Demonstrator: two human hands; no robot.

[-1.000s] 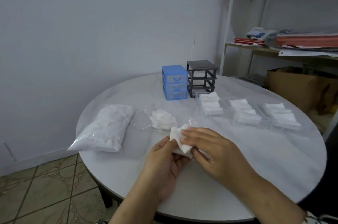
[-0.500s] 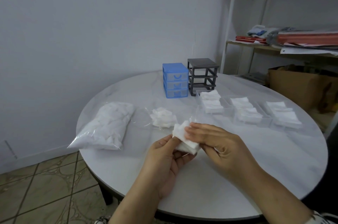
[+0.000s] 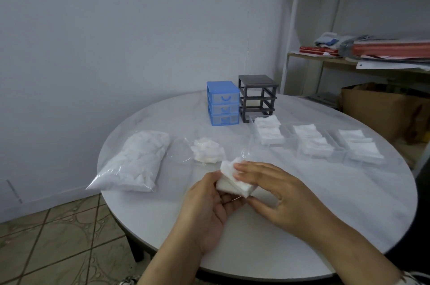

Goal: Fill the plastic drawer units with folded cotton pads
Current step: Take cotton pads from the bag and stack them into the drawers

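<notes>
Holding a white cotton pad (image 3: 235, 182) above the near side of the round desk (image 3: 349, 226), the left hand (image 3: 210, 205) grips it from below with curled fingers while the right hand (image 3: 277, 189) pinches it, fingers laid flat across its top. The blue drawer unit (image 3: 223, 106) stands at the far edge.

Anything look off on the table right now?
Only the grey drawer frame: its slots are empty, its three clear drawers lying out on the table, filled with folded pads. The blue unit has its drawers in. Nothing spilled or damaged.
</notes>
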